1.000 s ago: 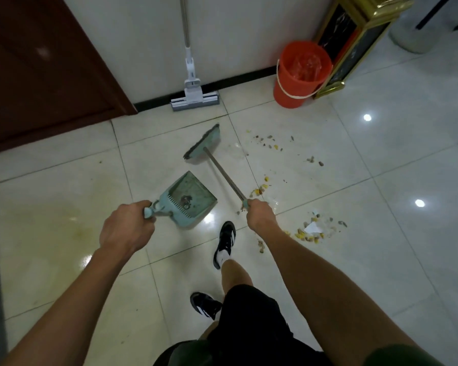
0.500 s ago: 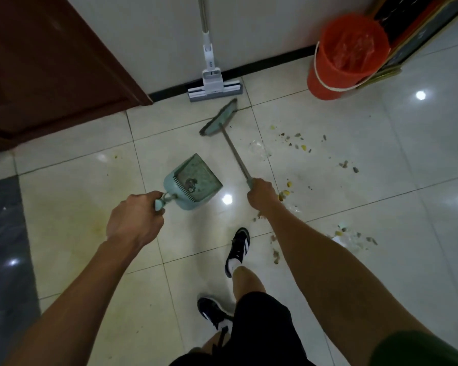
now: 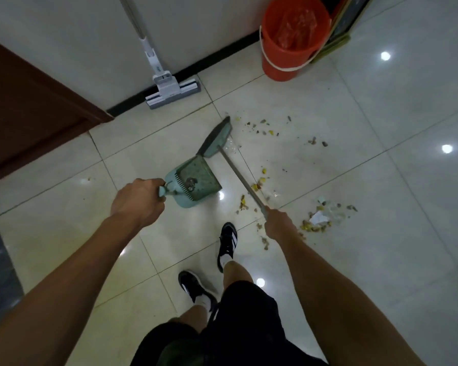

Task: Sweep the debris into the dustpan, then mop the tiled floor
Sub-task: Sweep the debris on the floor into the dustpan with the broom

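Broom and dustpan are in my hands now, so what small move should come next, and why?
Probably drag the broom head rightward behind the far debris and pull it toward the dustpan. The right hand grips the handle, the left hand holds the pan, and crumbs lie scattered right of the broom.

left hand [image 3: 138,200] grips the dustpan [image 3: 196,184] handle, right hand [image 3: 278,224] holds the broom [image 3: 233,165], debris [image 3: 316,220] just right of that grip

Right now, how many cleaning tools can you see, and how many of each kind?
Broom: 1
Dustpan: 1
Mop: 1
Bucket: 1
Total: 4
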{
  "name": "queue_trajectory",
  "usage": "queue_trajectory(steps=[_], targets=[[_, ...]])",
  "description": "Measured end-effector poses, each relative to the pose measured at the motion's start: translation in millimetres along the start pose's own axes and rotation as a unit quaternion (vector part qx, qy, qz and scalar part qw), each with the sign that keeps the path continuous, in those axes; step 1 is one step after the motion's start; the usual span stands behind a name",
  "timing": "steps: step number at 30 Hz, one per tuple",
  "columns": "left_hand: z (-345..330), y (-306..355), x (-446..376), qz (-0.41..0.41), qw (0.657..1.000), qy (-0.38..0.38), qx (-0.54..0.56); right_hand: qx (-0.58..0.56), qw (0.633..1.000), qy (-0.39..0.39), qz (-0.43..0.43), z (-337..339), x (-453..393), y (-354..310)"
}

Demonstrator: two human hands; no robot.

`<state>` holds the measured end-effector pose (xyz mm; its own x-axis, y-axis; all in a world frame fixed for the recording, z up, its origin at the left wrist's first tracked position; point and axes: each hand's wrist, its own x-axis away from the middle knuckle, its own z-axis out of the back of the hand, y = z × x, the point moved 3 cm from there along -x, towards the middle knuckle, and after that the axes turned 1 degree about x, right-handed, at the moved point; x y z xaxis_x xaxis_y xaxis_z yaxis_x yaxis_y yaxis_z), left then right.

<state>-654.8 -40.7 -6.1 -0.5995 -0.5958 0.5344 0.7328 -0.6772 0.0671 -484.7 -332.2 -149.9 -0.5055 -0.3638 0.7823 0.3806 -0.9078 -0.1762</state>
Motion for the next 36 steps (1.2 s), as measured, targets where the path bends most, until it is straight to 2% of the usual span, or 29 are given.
queue_trajectory(steps=[6, 14, 21, 27, 36], targets=[[-3, 51, -4, -0.056, 0.997, -0.010, -0.042, -0.033, 0.997, 0.022, -0.061, -29, 50, 65], [-4, 93, -1, -0.113, 0.990, -0.009, -0.087, -0.097, 0.987, 0.053, -0.120, -57, 104, 103], [-11, 114, 2, -0.150, 0.982, -0.006, -0.111, -0.135, 0.979, 0.058, -0.141, -59, 117, 101], [2, 111, -3, -0.158, 0.982, -0.008, -0.101, -0.106, 0.978, 0.052, -0.170, -60, 137, 112], [41, 95, -34, -0.182, 0.979, 0.009, -0.096, -0.057, 0.984, 0.080, -0.148, -32, 149, 86]])
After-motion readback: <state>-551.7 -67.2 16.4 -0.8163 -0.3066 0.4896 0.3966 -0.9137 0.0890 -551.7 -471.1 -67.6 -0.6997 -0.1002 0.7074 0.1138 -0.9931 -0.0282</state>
